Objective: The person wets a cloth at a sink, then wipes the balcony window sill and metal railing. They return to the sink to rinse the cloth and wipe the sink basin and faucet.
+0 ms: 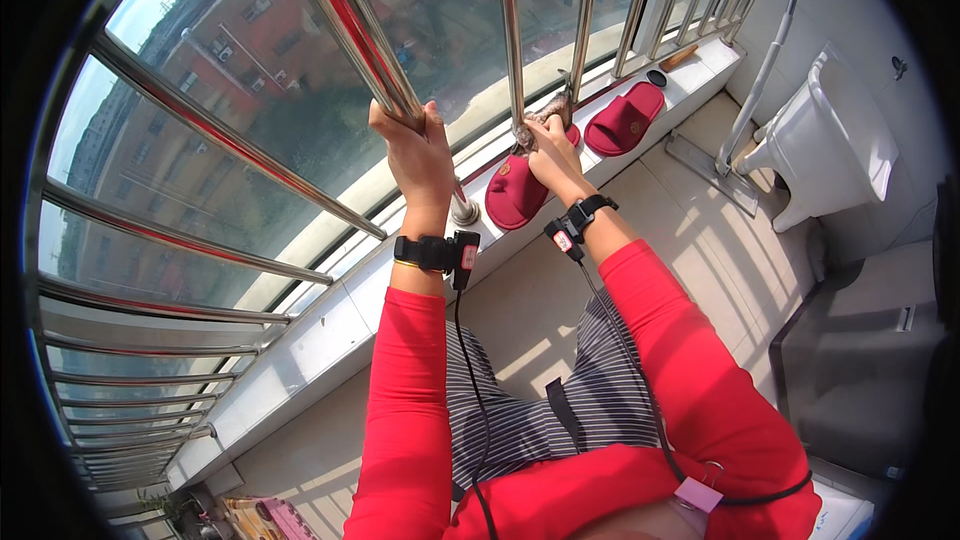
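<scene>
My left hand (417, 165) is wrapped around a thick stainless steel post (360, 30) of the window railing. My right hand (553, 157) grips a crumpled grey-brown cloth (556, 109), pressed against the lower part of a thinner steel bar (512, 37). Just below that hand, a dark red slipper (516, 191) lies on the white tiled ledge (360, 307), partly hidden by the hand. To its right rests a second dark red slipper (622, 120). Each wrist wears a black strap with a small cabled device.
A small round black object (657, 78) and a brown wooden piece (679, 58) lie farther along the ledge. On the right are a white plastic stool (825, 139), a grey pole with a flat base (724, 165), and a dark bin-like container (855, 360). Window glass stands behind the bars.
</scene>
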`<action>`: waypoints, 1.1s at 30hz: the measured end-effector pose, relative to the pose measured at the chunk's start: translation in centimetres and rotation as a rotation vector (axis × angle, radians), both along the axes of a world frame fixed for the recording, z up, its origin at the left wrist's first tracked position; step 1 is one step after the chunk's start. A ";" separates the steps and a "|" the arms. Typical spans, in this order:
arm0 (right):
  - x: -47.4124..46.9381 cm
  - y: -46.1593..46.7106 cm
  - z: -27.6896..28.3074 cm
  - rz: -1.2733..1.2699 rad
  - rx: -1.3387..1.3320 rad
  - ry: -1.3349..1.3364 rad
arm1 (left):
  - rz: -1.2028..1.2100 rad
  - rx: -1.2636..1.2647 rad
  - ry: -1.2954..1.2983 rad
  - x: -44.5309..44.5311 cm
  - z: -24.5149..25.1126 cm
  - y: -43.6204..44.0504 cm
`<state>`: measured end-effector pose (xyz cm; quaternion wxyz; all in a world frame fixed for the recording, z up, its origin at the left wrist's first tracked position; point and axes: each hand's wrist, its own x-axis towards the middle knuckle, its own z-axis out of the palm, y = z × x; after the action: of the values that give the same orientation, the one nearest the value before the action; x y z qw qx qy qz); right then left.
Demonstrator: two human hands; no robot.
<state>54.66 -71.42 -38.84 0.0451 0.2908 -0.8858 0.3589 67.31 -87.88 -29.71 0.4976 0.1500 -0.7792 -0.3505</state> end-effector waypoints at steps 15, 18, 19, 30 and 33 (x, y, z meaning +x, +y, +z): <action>-3.4 4.8 14.5 0.137 -1.081 -0.146 | -0.033 -0.002 -0.011 0.7 -0.7 -0.7; -6.7 3.9 26.3 0.467 -1.034 -0.035 | -0.038 -0.022 -0.002 0.9 -0.7 -0.9; -8.5 2.8 29.9 0.502 -1.043 -0.072 | -0.043 -0.024 0.001 0.9 -0.7 -0.9; -15.9 -2.5 26.7 0.135 -1.004 0.191 | -0.125 0.033 0.073 0.3 -1.3 -0.9; -14.4 -0.5 16.9 -0.064 -0.651 0.136 | -0.103 0.030 0.079 0.1 -1.3 -0.6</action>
<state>40.24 -71.94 -21.90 0.2061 0.2563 -0.7283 0.6011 67.38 -88.51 -31.05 0.5068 0.1033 -0.7603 -0.3930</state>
